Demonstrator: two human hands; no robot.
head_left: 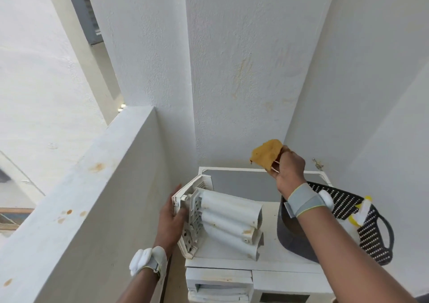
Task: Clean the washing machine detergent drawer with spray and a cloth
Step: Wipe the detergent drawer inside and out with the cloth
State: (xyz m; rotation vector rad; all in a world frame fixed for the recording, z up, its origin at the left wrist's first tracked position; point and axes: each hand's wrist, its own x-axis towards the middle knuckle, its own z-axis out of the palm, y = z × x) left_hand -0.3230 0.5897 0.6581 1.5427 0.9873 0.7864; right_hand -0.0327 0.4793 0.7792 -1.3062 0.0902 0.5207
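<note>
The white detergent drawer stands upside down on top of the washing machine, its rounded compartment undersides facing up. My left hand holds the drawer's front panel at its left end, fingers wrapped around the edge. My right hand is raised above the back of the machine and grips a crumpled yellow cloth, well clear of the drawer. In the machine's front, the empty drawer slot shows below. I cannot make out the spray bottle for certain.
A black perforated bag with a white and yellow item inside sits on the machine's right side. A low white parapet wall runs close on the left. White walls close in behind and to the right.
</note>
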